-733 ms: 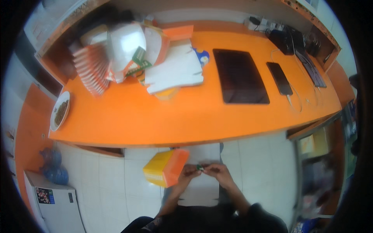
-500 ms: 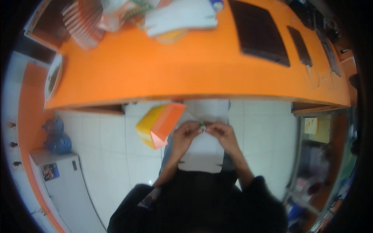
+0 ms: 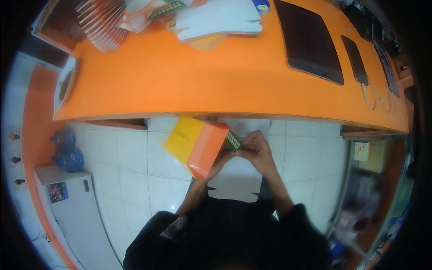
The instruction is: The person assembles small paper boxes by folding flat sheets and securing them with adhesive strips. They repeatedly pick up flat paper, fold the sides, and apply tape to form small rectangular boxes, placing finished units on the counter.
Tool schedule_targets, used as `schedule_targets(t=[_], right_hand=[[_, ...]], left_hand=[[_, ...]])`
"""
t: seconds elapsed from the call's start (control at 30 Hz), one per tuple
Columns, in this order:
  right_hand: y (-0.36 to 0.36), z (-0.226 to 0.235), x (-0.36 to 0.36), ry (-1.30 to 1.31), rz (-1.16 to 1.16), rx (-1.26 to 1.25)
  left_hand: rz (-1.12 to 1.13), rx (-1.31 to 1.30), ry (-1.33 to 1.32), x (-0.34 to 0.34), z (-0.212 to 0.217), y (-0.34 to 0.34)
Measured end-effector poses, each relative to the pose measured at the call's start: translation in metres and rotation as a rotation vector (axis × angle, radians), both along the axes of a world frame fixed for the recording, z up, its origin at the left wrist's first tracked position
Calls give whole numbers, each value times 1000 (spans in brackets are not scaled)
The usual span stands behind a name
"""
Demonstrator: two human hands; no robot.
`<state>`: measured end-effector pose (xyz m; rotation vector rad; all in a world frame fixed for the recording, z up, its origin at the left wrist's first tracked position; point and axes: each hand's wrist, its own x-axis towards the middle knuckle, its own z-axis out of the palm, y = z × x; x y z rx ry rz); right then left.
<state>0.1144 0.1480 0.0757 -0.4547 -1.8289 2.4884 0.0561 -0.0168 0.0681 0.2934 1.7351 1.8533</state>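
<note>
Tiled flr (image 3: 135, 180) below yel/orng carton (image 3: 195, 144), grn strip (image 3: 233, 141) w/ wht pattern

A yellow-and-orange carton (image 3: 196, 145) tilts, partly covering the left hand (image 3: 219, 164); at its right edge slants a green, pale-patterned strip (image 3: 233, 141), lower end at the right hand (image 3: 258, 153).

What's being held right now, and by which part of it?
The right hand pinches the lower end of a green patterned strip, apparently part of the yellow-and-orange carton. The left hand is partly hidden by the carton; its grip is unclear.
</note>
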Motion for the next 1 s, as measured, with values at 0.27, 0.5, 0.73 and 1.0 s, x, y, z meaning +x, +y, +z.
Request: schedule_targets(t=[0.27, 0.5, 0.73, 1.0], right_hand=[[-8, 20, -7, 111, 196, 454], [-8, 30, -9, 183, -22, 451], [-19, 21, 0, 322, -42, 526], [-15, 28, -4, 234, -141, 357]], left_hand=[[-40, -77, 142, 6, 13, 6], [241, 149, 99, -4, 18, 14], [332, -83, 306, -11, 24, 27], [446, 59, 303, -13, 28, 21]])
